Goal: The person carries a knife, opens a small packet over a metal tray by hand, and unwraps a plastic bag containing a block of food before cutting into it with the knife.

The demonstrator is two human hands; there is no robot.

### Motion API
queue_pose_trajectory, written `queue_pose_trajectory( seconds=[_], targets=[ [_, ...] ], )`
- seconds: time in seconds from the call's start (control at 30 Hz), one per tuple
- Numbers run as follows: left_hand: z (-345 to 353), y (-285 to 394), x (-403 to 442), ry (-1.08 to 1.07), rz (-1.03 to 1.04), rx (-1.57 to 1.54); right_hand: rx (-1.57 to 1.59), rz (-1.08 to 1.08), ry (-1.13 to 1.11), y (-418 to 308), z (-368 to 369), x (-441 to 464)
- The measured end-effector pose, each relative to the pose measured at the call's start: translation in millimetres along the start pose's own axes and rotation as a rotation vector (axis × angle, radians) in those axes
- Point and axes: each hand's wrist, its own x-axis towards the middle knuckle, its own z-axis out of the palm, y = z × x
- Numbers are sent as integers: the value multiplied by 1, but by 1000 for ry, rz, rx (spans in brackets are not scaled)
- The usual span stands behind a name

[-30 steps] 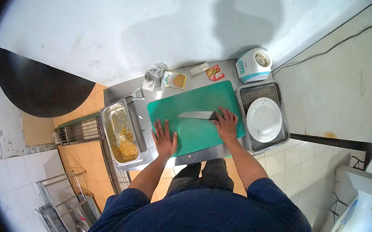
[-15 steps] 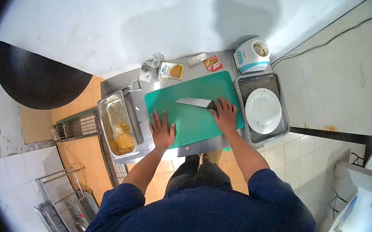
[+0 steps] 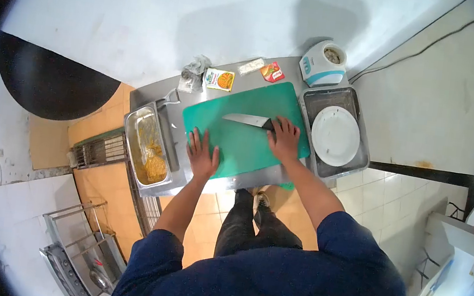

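Both bare hands rest on a rectangular green cutting board (image 3: 242,151) that lies on a grey metal tabletop (image 3: 151,91). The left hand (image 3: 202,157) has its grip open, palm down and fingers spread, near the board's left edge. The right hand (image 3: 284,140) also has an open grip, palm down toward the board's right side; its thumb and index finger are at the butt of a long steel knife with a black handle (image 3: 247,119). The knife lies flat, just left of the right grip and ahead and to the right of the left one, its tip pointing left. How firmly those fingers press the handle cannot be told.

The moment reads as a steadying pause over the board, with no cutting under way. Lifting the knife would call for the right fingers to close round the handle, clear of the blade.

Left of the left grip sits a rectangular steel pan (image 3: 142,121) with yellow food (image 3: 154,168). Right of the right grip, a round white plate (image 3: 335,137) lies in a dark metal tray (image 3: 323,99). Beyond both grips are a crumpled clear plastic bag (image 3: 192,76), a yellow-and-white packet (image 3: 219,79), a red packet (image 3: 272,72) and a white-and-blue appliance base (image 3: 323,67).
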Motion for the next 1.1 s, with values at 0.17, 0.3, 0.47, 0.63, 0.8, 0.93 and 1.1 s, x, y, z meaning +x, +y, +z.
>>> queue_pose_trajectory(
  seconds=[0.17,0.3,0.47,0.63,0.8,0.93,1.1],
  targets=[
    [-2,3,-6,16,-13,8,-3,-19,16,-2,-4,-5],
    [-5,5,-7,29,-27,-29,-1,2,1,2,5,-5],
    [-1,4,-7,9,-54,5,-46,-8,20,2,6,-9],
    [-2,6,-6,5,-66,-2,-32,-38,94,8,12,-10],
    [0,3,-8,10,-60,13,34,-25,124,8,17,-10],
    [2,4,-7,15,-59,19,34,3,82,6,12,-11],
    [2,4,-11,26,-55,-9,59,-59,116,4,6,-13]
  ],
)
